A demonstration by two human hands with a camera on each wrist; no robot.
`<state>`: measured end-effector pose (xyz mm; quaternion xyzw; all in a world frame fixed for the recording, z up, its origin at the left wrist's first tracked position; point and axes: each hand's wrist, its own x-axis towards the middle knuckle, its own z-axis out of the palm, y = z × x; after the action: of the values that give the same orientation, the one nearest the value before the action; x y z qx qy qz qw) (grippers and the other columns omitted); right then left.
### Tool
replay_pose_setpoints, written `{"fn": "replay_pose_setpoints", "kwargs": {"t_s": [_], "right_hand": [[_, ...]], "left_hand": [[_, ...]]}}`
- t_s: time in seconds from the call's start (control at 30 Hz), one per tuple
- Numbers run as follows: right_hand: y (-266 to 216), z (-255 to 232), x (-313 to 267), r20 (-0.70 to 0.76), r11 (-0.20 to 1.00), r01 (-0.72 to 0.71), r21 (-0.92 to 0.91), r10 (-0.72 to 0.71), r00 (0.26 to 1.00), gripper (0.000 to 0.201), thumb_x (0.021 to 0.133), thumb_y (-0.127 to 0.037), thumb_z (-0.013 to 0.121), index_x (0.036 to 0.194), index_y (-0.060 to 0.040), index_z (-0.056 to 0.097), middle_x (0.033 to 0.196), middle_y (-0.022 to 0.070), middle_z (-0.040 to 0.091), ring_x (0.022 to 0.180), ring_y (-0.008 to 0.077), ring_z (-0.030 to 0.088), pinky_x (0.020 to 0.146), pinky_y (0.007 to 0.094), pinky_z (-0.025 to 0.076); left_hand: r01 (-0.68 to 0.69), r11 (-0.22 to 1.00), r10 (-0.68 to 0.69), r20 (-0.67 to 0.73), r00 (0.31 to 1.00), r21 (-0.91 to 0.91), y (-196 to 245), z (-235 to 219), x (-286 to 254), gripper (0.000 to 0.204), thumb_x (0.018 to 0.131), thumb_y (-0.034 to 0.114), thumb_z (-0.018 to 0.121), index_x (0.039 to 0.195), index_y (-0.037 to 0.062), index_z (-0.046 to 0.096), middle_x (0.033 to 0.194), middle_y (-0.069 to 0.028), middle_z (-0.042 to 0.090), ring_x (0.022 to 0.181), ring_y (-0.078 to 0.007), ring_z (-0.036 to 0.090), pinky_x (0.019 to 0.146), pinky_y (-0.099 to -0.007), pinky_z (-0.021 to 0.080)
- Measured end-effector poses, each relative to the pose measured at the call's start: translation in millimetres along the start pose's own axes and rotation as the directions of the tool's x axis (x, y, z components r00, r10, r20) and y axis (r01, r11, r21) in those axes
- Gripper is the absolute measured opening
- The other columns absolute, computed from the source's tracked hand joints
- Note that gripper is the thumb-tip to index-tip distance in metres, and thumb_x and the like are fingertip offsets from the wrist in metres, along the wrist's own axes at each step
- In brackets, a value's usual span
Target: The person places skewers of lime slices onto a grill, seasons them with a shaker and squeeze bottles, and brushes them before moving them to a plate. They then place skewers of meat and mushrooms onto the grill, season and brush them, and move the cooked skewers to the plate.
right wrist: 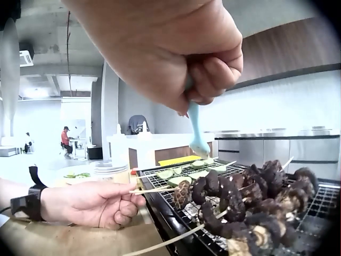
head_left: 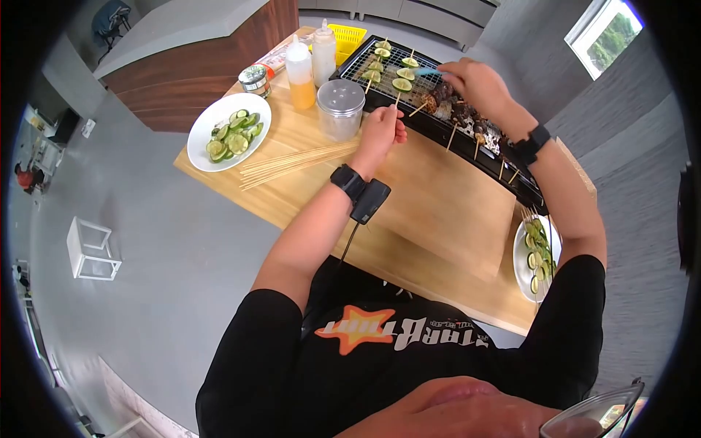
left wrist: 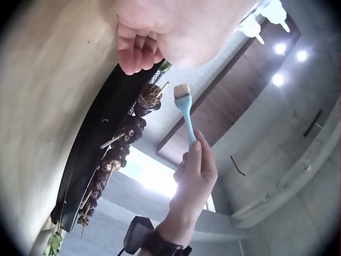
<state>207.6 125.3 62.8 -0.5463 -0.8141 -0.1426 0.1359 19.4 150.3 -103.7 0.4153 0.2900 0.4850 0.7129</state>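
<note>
My right hand (head_left: 476, 84) grips the handle of a light blue basting brush (head_left: 426, 71) over the black grill (head_left: 358, 64). In the right wrist view the brush's bristles point down at green-skinned vegetable slices (right wrist: 184, 180) skewered on the grill's mesh. Those slices are round and pale inside. My left hand (head_left: 380, 135), at the grill's near edge, pinches the end of a wooden skewer (right wrist: 152, 190) between thumb and finger. Browned mushroom skewers (right wrist: 234, 197) lie right beside the slices, their sticks jutting over the near edge.
Left of the grill stand a clear lidded jar (head_left: 341, 109), squeeze bottles (head_left: 300, 77) and a white bowl (head_left: 197, 150) of slices. Loose bamboo skewers (head_left: 281, 166) lie on the wooden table (head_left: 409, 241). A plate (head_left: 520, 270) of skewered slices sits at the right, a yellow basket (head_left: 347, 36) behind.
</note>
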Motion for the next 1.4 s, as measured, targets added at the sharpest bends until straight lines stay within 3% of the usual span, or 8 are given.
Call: {"fn": "replay_pose_setpoints", "kwargs": {"t_s": [0.1,0.43,0.53,0.63,0.73,0.93,1.03,1.4], "right_hand": [[-15.9,10.0,2.1,0.168,0.999,-0.047,0.017,0.044,0.985,0.024,0.088,-0.028,0.059,0.106,-0.0139,0.067,0.096,0.0131,0.067,0.089,0.0338,0.061,0.075,0.0430,0.050],[5.5,24.0,44.8,0.075,0.982,-0.170,0.080,0.164,0.984,0.024,0.086,-0.029,0.060,0.099,-0.0125,0.070,0.087,0.0162,0.068,0.083,0.0359,0.063,0.077,0.0430,0.050],[14.2,31.3,57.3,-0.084,0.948,-0.299,0.104,0.308,0.948,0.025,0.084,-0.030,0.061,0.098,-0.0124,0.071,0.087,0.0169,0.068,0.083,0.0356,0.064,0.077,0.0427,0.050],[31.1,48.7,57.9,0.035,0.988,-0.130,0.089,0.127,0.991,0.025,0.084,-0.031,0.061,0.097,-0.0124,0.072,0.087,0.0174,0.068,0.083,0.0348,0.065,0.076,0.0421,0.051],[22.6,38.8,57.5,-0.045,0.949,-0.257,0.182,0.269,0.962,0.025,0.082,-0.029,0.061,0.095,-0.0113,0.072,0.087,0.0170,0.068,0.083,0.0339,0.065,0.075,0.0415,0.051],[-18.0,19.0,37.6,0.072,0.978,-0.071,0.194,0.058,0.996,0.025,0.083,-0.024,0.063,0.096,-0.0042,0.070,0.079,0.0157,0.068,0.067,0.0252,0.065,0.067,0.0329,0.051],[-21.6,8.7,34.4,0.053,0.923,-0.240,0.300,0.235,0.970,0.026,0.081,-0.027,0.063,0.094,-0.0064,0.071,0.080,0.0170,0.068,0.073,0.0297,0.067,0.070,0.0373,0.051],[5.2,-31.9,19.9,-0.163,0.926,-0.210,0.315,0.270,0.949,0.028,0.085,-0.028,0.064,0.098,-0.0046,0.070,0.062,0.0160,0.059,0.056,0.0211,0.058,0.059,0.0326,0.047]], "left_hand": [[-0.001,1.000,0.001,0.022,1.000,0.011,0.7,-0.7,-0.1,0.027,0.098,0.027,0.047,0.091,0.0017,0.054,0.071,-0.0040,0.054,0.059,-0.0134,0.055,0.053,-0.0261,0.048],[-0.022,0.998,0.021,0.029,0.999,0.050,2.3,0.2,-2.1,0.024,0.098,0.025,0.048,0.089,0.0029,0.054,0.070,-0.0036,0.054,0.059,-0.0126,0.055,0.053,-0.0250,0.046],[-0.015,0.999,0.015,0.010,1.000,0.039,2.2,1.9,-3.7,0.024,0.098,0.025,0.048,0.089,0.0031,0.054,0.070,-0.0035,0.054,0.059,-0.0126,0.055,0.053,-0.0249,0.046],[-0.014,0.998,0.014,0.009,1.000,0.062,1.5,0.3,-1.2,0.024,0.098,0.025,0.048,0.089,0.0034,0.054,0.070,-0.0033,0.054,0.059,-0.0126,0.055,0.054,-0.0251,0.047],[-0.018,0.999,0.018,0.011,1.000,0.033,-0.4,-0.6,0.4,0.024,0.098,0.025,0.048,0.089,0.0034,0.054,0.069,-0.0033,0.054,0.058,-0.0126,0.055,0.053,-0.0251,0.046],[-0.008,1.000,0.008,-0.008,1.000,0.009,1.1,0.0,-1.0,0.025,0.098,0.026,0.048,0.088,0.0034,0.055,0.070,-0.0034,0.054,0.059,-0.0124,0.055,0.052,-0.0253,0.047],[0.029,0.998,-0.029,0.007,1.000,-0.049,3.2,-1.2,-0.6,0.027,0.098,0.028,0.048,0.088,0.0037,0.055,0.070,-0.0030,0.054,0.059,-0.0119,0.054,0.052,-0.0257,0.047],[-0.199,0.967,0.196,0.034,0.980,0.161,8.8,5.5,-8.9,0.021,0.095,0.023,0.054,0.086,0.0045,0.054,0.064,0.0001,0.052,0.053,-0.0077,0.051,0.049,-0.0225,0.046]]}}
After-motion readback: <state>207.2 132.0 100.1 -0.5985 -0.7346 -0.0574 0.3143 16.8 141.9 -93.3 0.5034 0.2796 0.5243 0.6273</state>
